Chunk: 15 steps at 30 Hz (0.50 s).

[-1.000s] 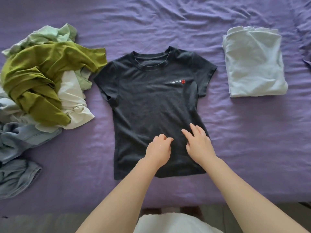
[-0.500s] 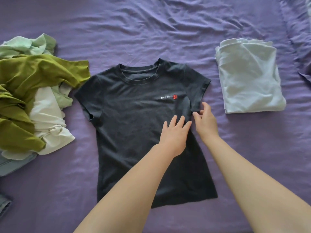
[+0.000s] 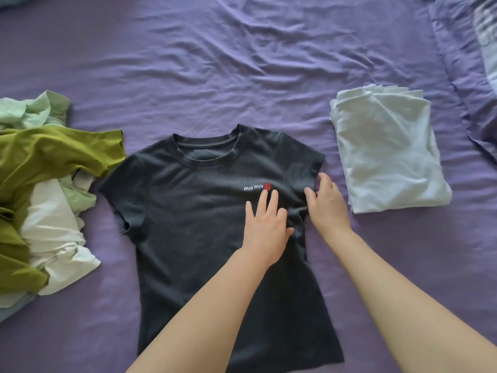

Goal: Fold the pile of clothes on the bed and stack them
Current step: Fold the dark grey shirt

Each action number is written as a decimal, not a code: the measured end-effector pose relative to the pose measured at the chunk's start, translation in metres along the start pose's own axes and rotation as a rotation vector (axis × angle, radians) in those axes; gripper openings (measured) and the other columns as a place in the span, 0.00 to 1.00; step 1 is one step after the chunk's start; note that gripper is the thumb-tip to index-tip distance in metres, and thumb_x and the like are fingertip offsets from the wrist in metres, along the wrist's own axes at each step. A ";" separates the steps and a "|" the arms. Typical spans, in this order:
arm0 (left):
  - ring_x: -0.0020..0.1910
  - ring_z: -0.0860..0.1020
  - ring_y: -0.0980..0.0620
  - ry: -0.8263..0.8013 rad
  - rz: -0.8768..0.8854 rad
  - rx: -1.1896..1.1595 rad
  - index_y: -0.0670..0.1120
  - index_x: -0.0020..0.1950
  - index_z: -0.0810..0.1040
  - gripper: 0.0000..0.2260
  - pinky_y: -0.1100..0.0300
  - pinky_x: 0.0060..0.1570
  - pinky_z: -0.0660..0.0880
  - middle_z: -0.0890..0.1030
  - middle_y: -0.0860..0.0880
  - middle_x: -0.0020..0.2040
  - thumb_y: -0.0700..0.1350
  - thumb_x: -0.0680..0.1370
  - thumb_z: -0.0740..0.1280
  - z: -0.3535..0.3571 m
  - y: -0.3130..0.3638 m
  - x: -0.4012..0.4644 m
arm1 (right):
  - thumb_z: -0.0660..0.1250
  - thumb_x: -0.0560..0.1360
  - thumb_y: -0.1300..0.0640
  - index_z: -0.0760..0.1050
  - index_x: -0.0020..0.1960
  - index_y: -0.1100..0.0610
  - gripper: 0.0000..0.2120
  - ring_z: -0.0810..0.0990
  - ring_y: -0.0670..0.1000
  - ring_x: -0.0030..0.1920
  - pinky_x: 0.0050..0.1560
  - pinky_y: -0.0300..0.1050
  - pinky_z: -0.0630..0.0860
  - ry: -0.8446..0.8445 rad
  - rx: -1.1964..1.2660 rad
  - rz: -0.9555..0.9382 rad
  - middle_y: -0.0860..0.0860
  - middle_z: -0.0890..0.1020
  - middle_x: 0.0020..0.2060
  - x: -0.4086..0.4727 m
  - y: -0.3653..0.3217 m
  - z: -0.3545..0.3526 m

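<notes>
A dark grey T-shirt [image 3: 204, 238] with a small white and red logo lies flat, front up, on the purple bed sheet [image 3: 242, 63]. My left hand [image 3: 265, 227] presses flat on its chest just below the logo, fingers straight. My right hand [image 3: 326, 205] is at the shirt's right armpit, thumb and fingers pinching the lower edge of the short sleeve. A pile of unfolded clothes [image 3: 40, 184] in olive green, white and mint lies at the left, touching the shirt's other sleeve. A folded pale white garment [image 3: 387, 157] sits at the right.
A purple pillow or duvet edge [image 3: 473, 76] runs along the far right. Wrinkled sheet stretches beyond the shirt's collar. A bluish grey garment [image 3: 10, 310] peeks out under the pile at the left edge.
Both hands slid up the shirt from near its hem to the chest and right sleeve. The view moved closer and up the bed.
</notes>
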<state>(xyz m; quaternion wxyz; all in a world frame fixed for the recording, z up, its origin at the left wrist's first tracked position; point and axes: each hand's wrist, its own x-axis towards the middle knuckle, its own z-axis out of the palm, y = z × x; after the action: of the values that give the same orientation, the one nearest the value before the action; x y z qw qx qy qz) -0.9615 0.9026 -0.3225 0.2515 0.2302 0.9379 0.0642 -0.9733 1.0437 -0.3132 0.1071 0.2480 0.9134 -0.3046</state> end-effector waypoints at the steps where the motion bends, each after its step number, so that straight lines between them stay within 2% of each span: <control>1: 0.77 0.43 0.44 0.009 -0.006 0.001 0.45 0.67 0.67 0.22 0.38 0.71 0.49 0.47 0.44 0.79 0.57 0.79 0.60 -0.002 0.000 0.008 | 0.61 0.79 0.55 0.59 0.72 0.63 0.25 0.69 0.62 0.65 0.60 0.51 0.66 0.001 0.031 0.017 0.62 0.70 0.65 0.006 -0.005 0.001; 4: 0.77 0.42 0.43 -0.002 -0.034 0.020 0.47 0.77 0.52 0.35 0.37 0.71 0.47 0.45 0.45 0.79 0.60 0.77 0.61 -0.009 -0.007 0.032 | 0.63 0.78 0.56 0.49 0.76 0.61 0.33 0.65 0.59 0.69 0.63 0.48 0.65 0.005 0.125 0.067 0.60 0.64 0.71 0.021 -0.017 0.005; 7: 0.77 0.42 0.43 0.026 -0.037 0.036 0.49 0.78 0.49 0.30 0.37 0.71 0.45 0.45 0.46 0.79 0.59 0.80 0.54 -0.019 -0.017 0.051 | 0.64 0.77 0.56 0.44 0.77 0.56 0.38 0.66 0.58 0.68 0.62 0.49 0.67 0.038 0.154 0.092 0.60 0.64 0.71 0.033 -0.027 0.007; 11: 0.77 0.42 0.44 0.101 -0.066 0.025 0.49 0.78 0.47 0.25 0.40 0.73 0.46 0.45 0.47 0.79 0.49 0.83 0.52 -0.041 -0.036 0.084 | 0.64 0.77 0.58 0.45 0.77 0.53 0.36 0.68 0.60 0.65 0.59 0.54 0.69 0.086 0.033 0.056 0.60 0.68 0.66 0.044 -0.025 0.007; 13: 0.77 0.43 0.44 0.122 -0.071 0.068 0.49 0.78 0.46 0.28 0.41 0.73 0.46 0.44 0.49 0.79 0.44 0.82 0.56 -0.054 -0.043 0.105 | 0.64 0.77 0.58 0.45 0.77 0.53 0.36 0.68 0.59 0.65 0.53 0.52 0.70 0.092 0.010 0.062 0.58 0.66 0.67 0.047 -0.022 0.010; 15: 0.77 0.45 0.43 0.146 -0.078 0.099 0.49 0.78 0.46 0.31 0.42 0.73 0.47 0.48 0.49 0.79 0.40 0.80 0.59 -0.066 -0.046 0.124 | 0.63 0.78 0.58 0.45 0.77 0.52 0.36 0.72 0.58 0.59 0.42 0.48 0.69 0.106 -0.010 0.054 0.57 0.65 0.67 0.046 -0.018 0.015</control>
<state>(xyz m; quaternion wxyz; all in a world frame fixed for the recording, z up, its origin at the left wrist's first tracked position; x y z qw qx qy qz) -1.1077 0.9192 -0.3308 0.1733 0.2006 0.9639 0.0243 -1.0212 1.0398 -0.3323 0.0681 0.2878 0.9123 -0.2832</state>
